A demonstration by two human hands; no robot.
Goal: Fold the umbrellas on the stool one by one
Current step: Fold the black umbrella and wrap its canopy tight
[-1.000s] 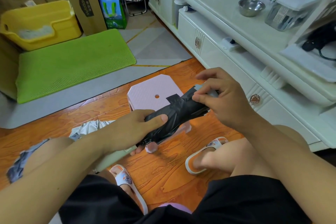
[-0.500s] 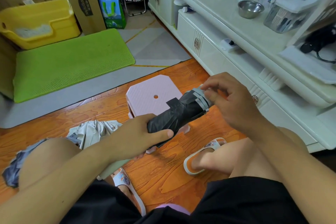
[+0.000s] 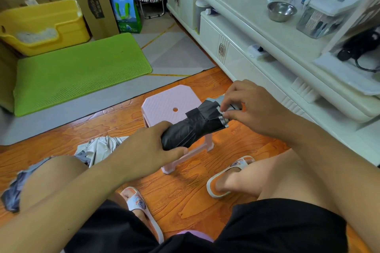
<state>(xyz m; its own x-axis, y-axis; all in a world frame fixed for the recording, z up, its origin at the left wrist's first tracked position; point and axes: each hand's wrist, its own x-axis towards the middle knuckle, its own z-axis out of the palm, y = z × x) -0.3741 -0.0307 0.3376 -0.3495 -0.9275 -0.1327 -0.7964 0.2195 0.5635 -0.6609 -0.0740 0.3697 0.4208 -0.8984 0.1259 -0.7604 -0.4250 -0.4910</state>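
— Where's the black umbrella [image 3: 191,127]?
— Above the pink stool [image 3: 164,102], near its right edge.
— The hands?
— Left hand [image 3: 148,150] wraps its lower end; right hand [image 3: 248,107] pinches the grey-edged top.

A: Position of umbrella [image 3: 191,129]?
B: Held above stool [image 3: 164,102], between left hand [image 3: 148,148] and right hand [image 3: 246,107].
A: Surroundings?
B: Second umbrella [image 3: 98,148] on floor [image 3: 185,201], left of stool. Mat [image 3: 78,72] behind. Bowl [image 3: 281,11] on counter [image 3: 246,12], right.
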